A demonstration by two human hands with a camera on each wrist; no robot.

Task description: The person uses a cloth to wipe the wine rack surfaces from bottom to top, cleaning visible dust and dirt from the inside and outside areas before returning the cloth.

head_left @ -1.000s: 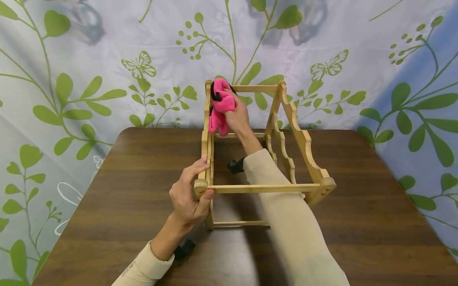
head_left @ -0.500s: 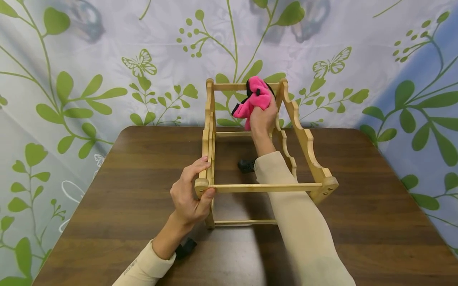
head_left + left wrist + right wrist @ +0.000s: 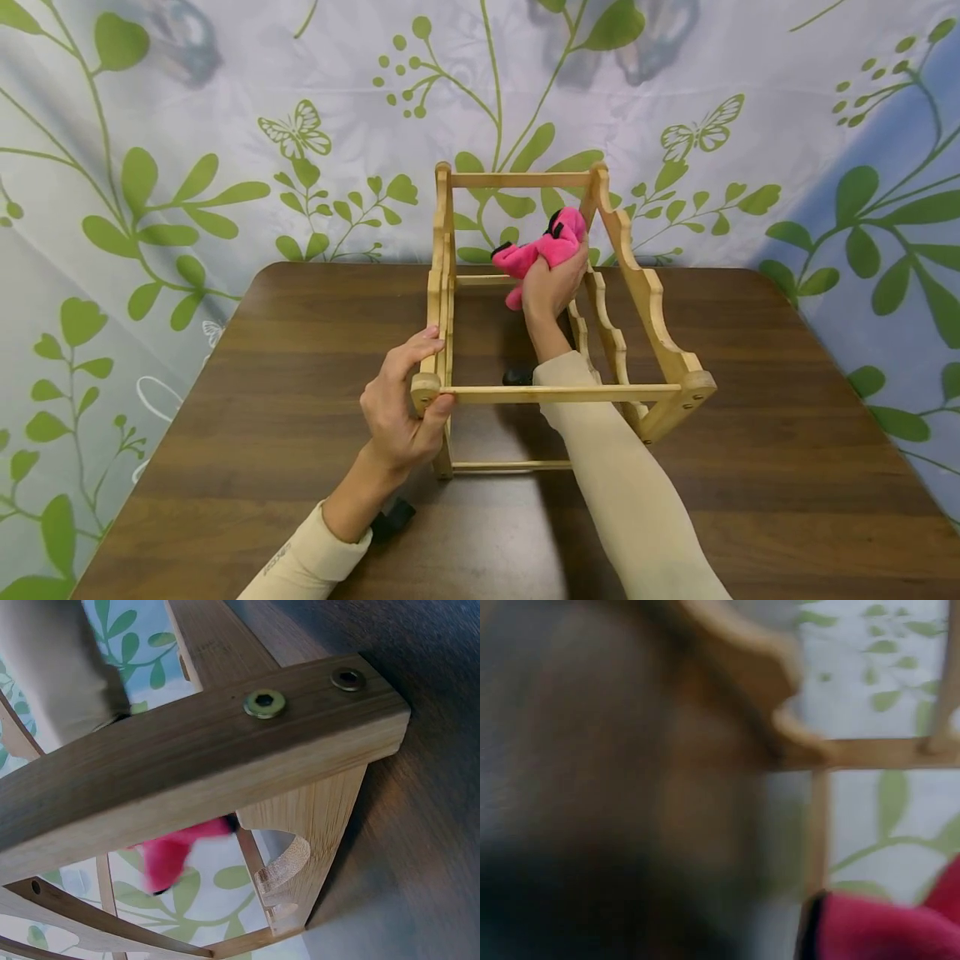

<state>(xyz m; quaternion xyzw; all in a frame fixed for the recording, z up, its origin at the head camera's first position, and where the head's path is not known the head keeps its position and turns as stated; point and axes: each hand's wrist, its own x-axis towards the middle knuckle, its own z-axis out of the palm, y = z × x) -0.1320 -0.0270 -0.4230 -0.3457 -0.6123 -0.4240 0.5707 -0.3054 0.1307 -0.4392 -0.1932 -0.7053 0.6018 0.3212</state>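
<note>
A light wooden rack (image 3: 562, 395) with wavy-edged side pieces stands on the table. My left hand (image 3: 397, 408) grips its near left corner, thumb over the front bar and fingers along the left side. Reaching inside the frame, my right hand (image 3: 553, 287) holds a bunched pink cloth (image 3: 517, 260) with black edging, close by the far right upright. In the left wrist view the pink cloth (image 3: 166, 859) shows below a bolted wooden bar (image 3: 187, 761). Part of the cloth (image 3: 885, 926) fills the lower right corner of the blurred right wrist view.
The brown wood-grain table (image 3: 247, 467) reaches to a fabric backdrop (image 3: 345, 75) with green leaves and butterflies. Black wrist devices (image 3: 393, 518) hang below the sleeves. Thin lower rungs (image 3: 510, 466) of the rack cross near the table.
My right hand has carried the pink cloth from the far left post rightward along the back, then down by the far right upright. My left hand keeps its hold on the corner.
</note>
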